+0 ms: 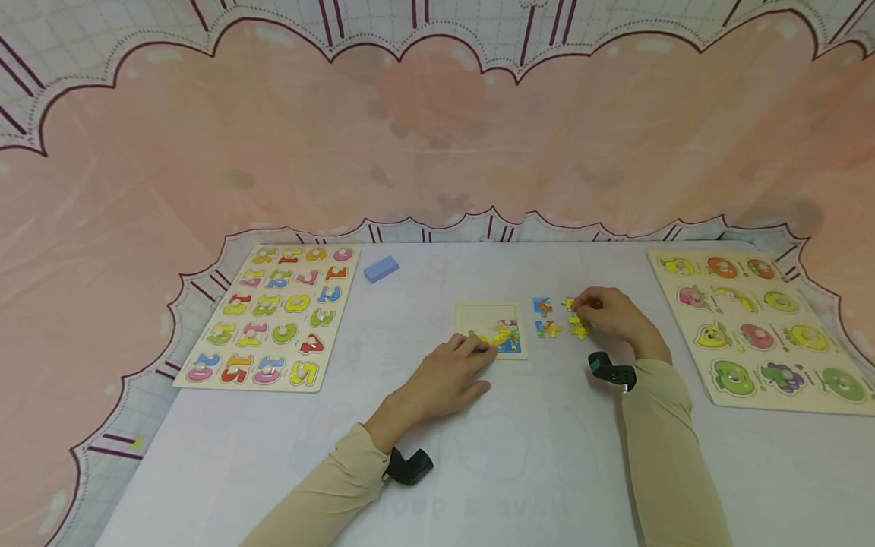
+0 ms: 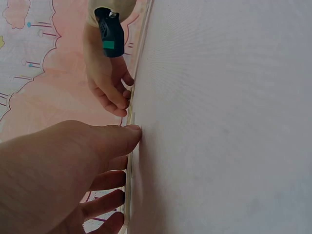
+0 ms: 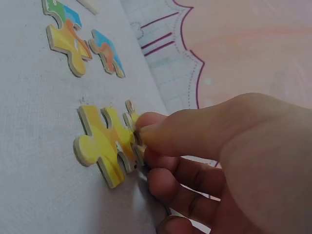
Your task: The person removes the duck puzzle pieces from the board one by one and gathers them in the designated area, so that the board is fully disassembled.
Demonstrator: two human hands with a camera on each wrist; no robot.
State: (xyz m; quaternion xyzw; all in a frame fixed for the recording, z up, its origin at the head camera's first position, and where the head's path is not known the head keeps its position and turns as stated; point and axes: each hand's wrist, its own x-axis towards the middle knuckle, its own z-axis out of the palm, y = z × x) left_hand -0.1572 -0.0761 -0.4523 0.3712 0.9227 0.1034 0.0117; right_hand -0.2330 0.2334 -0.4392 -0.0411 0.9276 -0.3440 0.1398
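Puzzle piece [image 1: 569, 303], yellow, at R fingertips: pinched betw. thumb and forefinger of R hand [image 1: 613, 315]; remaining R fingers bend loosely alongside. Mostly hidden by fingers, so can't tell if clear of table [image 1: 519, 456]. Just beside R fingertips, near side: second yellow piece [image 3: 100, 144], lying flat. Left of R fingers: blue piece [image 1: 542, 305] and green-edged piece [image 1: 548, 329], both loose and flat.

L hand [image 1: 444, 376]: fingers extended, slightly apart, resting over near-left part of tray [image 1: 491, 305]; thumb apart, on near side. Inner pieces [image 1: 509, 340] lie in tray, just right of L fingertips.

Handling (est.): pieces thin, light, stiff, prob. wood or board; smooth faces may slip if dragged flat. Narrow tab necks prob. weakest pts; avoid twisting. Rec. hold: opp. edges of main body, thumb vs. forefinger, knobs left free. Tray likely light too; gentle L-finger pressure on rim shld steady it.

Surroundings: blue block [image 1: 380, 269] beyond and left of L fingers; number board [image 1: 289, 382] well left of same; fruit board [image 1: 772, 402] well right of R fingers.
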